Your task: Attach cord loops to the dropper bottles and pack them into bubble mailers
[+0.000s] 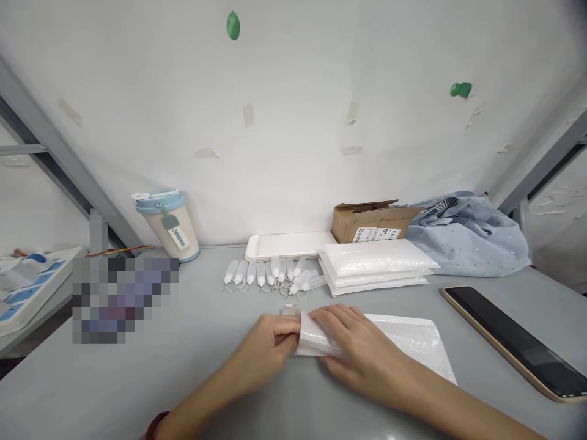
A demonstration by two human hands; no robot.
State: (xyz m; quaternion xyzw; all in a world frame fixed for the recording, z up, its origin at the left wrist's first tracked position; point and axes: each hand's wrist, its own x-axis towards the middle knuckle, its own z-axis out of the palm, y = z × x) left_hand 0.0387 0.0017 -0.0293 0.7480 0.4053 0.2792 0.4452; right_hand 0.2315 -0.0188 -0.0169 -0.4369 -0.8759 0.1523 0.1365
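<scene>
A white bubble mailer (413,339) lies on the table in front of me, its left end raised and bent. My right hand (362,351) is closed around that raised part, fingers over the top and thumb below. At the mailer's left edge my left hand (268,348) is closed in a pinch, fingertips against the edge. Just beyond those fingertips a small translucent piece (291,310) sticks out; its kind I cannot make out. Behind my hands several small white squeeze bottles (261,274) with looped cap ties lie in a row.
Stacked bubble mailers (376,260) stand right of the bottles, before an opened cardboard box (373,221) and blue cloth (472,238). Flat white envelopes (293,244) lie by the wall. A phone (509,336) is at right; a tumbler (169,226) and power strip (41,287) are left.
</scene>
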